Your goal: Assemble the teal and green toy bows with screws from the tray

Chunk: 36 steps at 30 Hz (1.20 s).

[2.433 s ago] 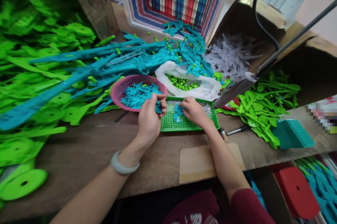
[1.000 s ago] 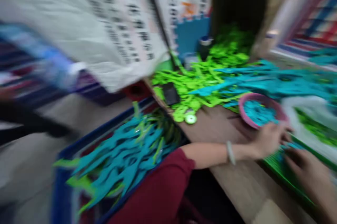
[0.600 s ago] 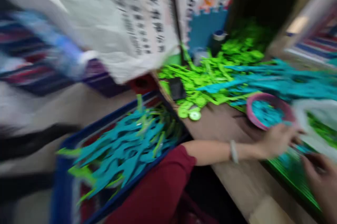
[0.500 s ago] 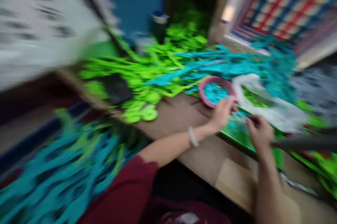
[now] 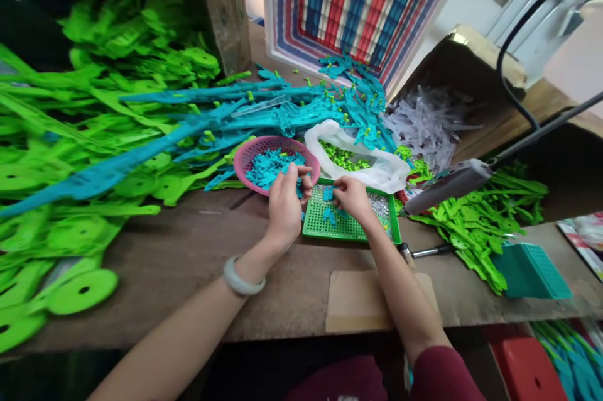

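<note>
My left hand [image 5: 286, 203] is closed around a few small teal plastic pieces, right beside the pink mesh bowl [image 5: 249, 153] that holds more of them. My right hand [image 5: 351, 198] rests on the green perforated tray [image 5: 358, 231], with its fingertips on teal pieces [image 5: 330, 214] lying there. Small silvery bits fill the tray's right part. A pale bangle circles my left wrist.
A white bag of small green parts [image 5: 351, 159] lies behind the tray. Long teal and green plastic sprues [image 5: 117, 131] pile up on the left. A grey tool on a boom [image 5: 447, 181] hangs on the right near green parts, a teal basket [image 5: 530, 263] and a box of clear parts [image 5: 431, 121].
The view swung away left toward a bin of teal sprues on the floor, then came back to the bench. Both hands are at the tray and bowl as before.
</note>
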Available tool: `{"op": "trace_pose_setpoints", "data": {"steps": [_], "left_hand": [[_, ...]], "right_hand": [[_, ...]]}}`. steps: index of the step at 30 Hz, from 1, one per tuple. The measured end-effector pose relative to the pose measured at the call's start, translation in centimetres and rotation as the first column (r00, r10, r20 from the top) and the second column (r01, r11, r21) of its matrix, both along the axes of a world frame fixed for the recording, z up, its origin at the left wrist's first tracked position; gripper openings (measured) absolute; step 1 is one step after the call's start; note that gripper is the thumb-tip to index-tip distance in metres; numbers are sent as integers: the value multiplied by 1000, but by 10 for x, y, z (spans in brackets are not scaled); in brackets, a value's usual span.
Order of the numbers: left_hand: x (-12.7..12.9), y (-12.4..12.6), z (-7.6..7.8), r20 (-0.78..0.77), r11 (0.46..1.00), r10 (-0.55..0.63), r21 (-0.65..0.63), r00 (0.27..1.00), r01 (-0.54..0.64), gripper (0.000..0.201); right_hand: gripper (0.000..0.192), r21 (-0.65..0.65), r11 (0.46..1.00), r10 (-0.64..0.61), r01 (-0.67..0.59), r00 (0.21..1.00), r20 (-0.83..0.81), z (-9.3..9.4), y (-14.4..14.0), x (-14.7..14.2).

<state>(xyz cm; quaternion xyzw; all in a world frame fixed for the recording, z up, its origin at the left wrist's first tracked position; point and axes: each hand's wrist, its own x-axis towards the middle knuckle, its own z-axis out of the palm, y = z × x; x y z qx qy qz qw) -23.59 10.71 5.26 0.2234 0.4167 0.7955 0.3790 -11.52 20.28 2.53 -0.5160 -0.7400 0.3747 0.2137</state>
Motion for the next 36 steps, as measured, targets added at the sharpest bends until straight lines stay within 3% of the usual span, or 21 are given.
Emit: {"op": "trace_pose_setpoints", "data": {"steps": [6,13,19,27,32,36], "left_hand": [[-1,1,-1,-9,1000,-21,11,1000,21,36],[-3,1,0,41,1000,-19,6,999,19,34],[-6,3,-1,58,1000,-10,1,998,10,33],[-7,5,-1,47,999,28,-42,998,-26,31],[-6,6,0,78,998,29,-59,997,-25,34],[-6,6,1,78,997,21,-72,997,-16,35]], "right_hand": [[17,16,998,58,-59,997,49,5,-2,-10],[9,147,980,90,-136,955,283,27,-19,33],[15,134,970,118,-200,880,460,17,-40,42],[15,138,955,173,-262,872,458,10,-37,45],[10,151,918,270,-366,858,437,13,-41,41],[15,186,837,367,-515,779,509,18,-45,26]]}}
